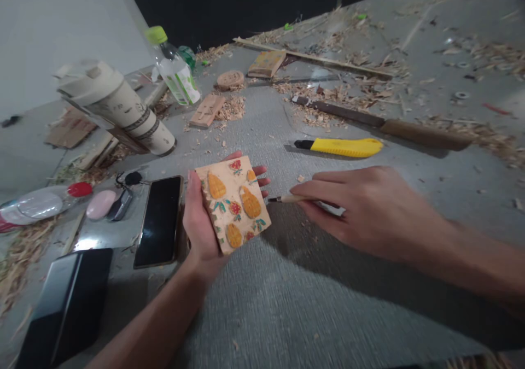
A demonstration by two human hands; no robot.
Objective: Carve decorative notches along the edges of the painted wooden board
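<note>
In my left hand [200,216] lies a square wooden block [225,194], its face tilted toward me. Orange egg-like shapes, red fruit shapes and green leaves are carved and painted on it, and one edge looks notched. My thumb rests along its left side while fingertips show past its right edge. My right hand [361,210] pinches a slim tool [289,199] with a pale handle and a dark tip. That tip points at the block's right edge with a small gap between them; whether it is a brush or a carving tool, I cannot tell.
A yellow utility knife [346,147] and a long wooden-handled file-like tool [422,134] lie beyond my right hand. Left are a phone [159,221], a dark folded case [65,303], a tumbler [131,109] and bottles [178,79]. Carved pieces [208,110] and wood shavings [235,106] lie farther back.
</note>
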